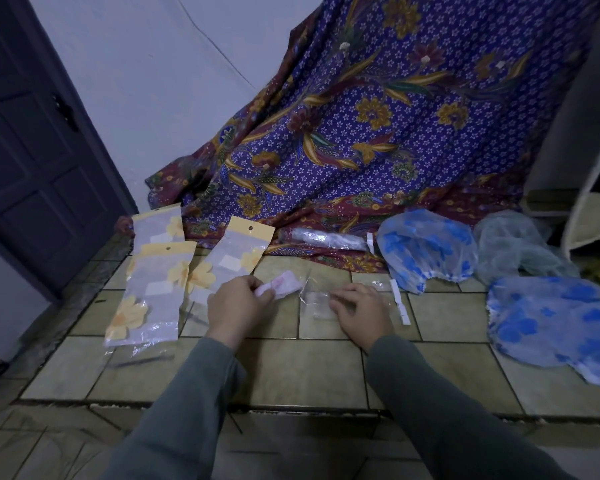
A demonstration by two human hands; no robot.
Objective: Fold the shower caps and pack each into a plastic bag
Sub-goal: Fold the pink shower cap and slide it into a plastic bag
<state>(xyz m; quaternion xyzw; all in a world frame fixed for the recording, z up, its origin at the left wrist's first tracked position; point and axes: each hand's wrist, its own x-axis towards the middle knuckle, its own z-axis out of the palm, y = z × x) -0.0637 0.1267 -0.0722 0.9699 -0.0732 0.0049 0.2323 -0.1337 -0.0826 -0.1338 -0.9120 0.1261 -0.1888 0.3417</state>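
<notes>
My left hand [238,301] pinches a small folded pink-and-white shower cap [284,285] just above the tiled floor. To its right a clear plastic bag [317,299] lies flat on the tiles, and my right hand [359,311] rests on it with fingers curled at the bag's left end. The bag's white adhesive strip [400,304] sticks out to the right. Unfolded blue-flowered shower caps lie at the right, one [426,249] farther back and one [555,323] nearer. A pale green cap [520,244] sits behind them.
Three packed bags with yellow flower header cards [149,292] lie at the left. A roll of clear bags [323,239] rests on the purple batik cloth [378,133] draped at the back. A dark door [32,150] stands at the left and a shelf [589,216] at the right.
</notes>
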